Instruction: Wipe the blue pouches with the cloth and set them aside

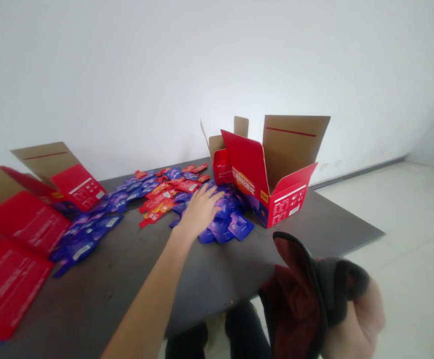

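My left hand [201, 207] reaches across the table, palm down, with its fingers spread over a heap of blue-purple pouches [222, 227]. It appears to touch the pouches without gripping any. Near the table's front right edge, my right hand [362, 319] is closed around a dark red cloth item with black trim [295, 304]; its exact kind is unclear. Just left of the heap lie red-orange pouches [159, 203]. Beside the heap, on the right, stands a red carton [248, 164] with its flaps up.
A second carton [222, 164] stands behind the right one, against the wall. More raised-flap cartons [18, 219] occupy the left side, with rows of blue pouches [85, 234] beside them. The grey table [138, 259] ends at a corner on the right, above a pale floor.
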Demonstrator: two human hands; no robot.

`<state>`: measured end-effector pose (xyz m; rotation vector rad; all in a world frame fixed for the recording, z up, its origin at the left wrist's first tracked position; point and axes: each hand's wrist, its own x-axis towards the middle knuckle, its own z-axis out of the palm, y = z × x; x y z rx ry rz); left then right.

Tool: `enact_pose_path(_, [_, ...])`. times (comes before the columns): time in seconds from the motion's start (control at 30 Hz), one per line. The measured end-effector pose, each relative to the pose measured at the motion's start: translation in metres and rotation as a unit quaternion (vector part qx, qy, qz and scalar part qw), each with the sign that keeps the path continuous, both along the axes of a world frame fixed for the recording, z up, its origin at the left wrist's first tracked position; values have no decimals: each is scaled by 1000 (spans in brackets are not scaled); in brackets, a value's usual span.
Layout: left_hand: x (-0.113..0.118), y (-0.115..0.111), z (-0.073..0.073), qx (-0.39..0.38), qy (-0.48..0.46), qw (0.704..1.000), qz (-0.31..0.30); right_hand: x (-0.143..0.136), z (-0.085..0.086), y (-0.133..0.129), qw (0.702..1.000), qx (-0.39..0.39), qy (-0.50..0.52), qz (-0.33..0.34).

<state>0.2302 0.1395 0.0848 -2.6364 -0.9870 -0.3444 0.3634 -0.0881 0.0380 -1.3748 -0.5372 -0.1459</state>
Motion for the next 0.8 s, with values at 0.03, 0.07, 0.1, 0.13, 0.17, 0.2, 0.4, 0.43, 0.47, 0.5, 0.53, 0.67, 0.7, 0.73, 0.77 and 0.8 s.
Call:
enact_pose_path(0.03, [11,4,1,-6,19,1000,-13,1,0,-2,1000,0,5,-14])
enact_pose_path(0.07, [22,6,2,-9,32,999,-24,2,1,-4,999,0,12,-32])
enact_pose_path(0.1, [33,7,1,-8,46,998,-30,4,2,-6,998,0,21,-52])
enact_pose_path(0.13, [45,7,0,-5,60,998,-35,6,2,-7,997,-3,34,-72])
enact_pose_path(0.17, [55,7,-1,-1,72,997,-39,8,3,-9,995,-6,47,-90])
enact_pose_path(0.2, [65,7,-2,6,82,996,-43,11,4,-11,993,-12,57,-104])
enact_pose_path(0.4, [99,10,-15,45,134,988,-67,19,9,-20,994,-31,38,-98])
enact_pose_path(0.43, [101,10,-18,51,139,986,-75,18,10,-20,994,-23,46,-99])
enact_pose_path(0.47, [103,10,-20,57,142,985,-85,16,10,-20,993,-15,59,-98])
enact_pose_path(0.5, [104,9,-22,65,142,983,-96,13,10,-19,993,-8,78,-93])
enact_pose_path(0.53, [104,8,-23,73,140,982,-108,10,11,-17,991,1,99,-88])
enact_pose_path(0.67, [90,-1,-11,106,108,977,-148,0,12,-12,983,25,166,-72])
enact_pose_path(0.7, [81,-5,-4,112,99,977,-149,-2,13,-12,981,26,179,-76])
enact_pose_path(0.73, [68,-10,4,120,84,978,-148,-3,14,-12,978,24,189,-78])
enact_pose_path(0.77, [52,-16,12,131,62,978,-148,-5,16,-12,977,20,198,-79])
enact_pose_path(0.8, [33,-22,19,142,40,978,-145,-7,17,-12,975,16,205,-80])
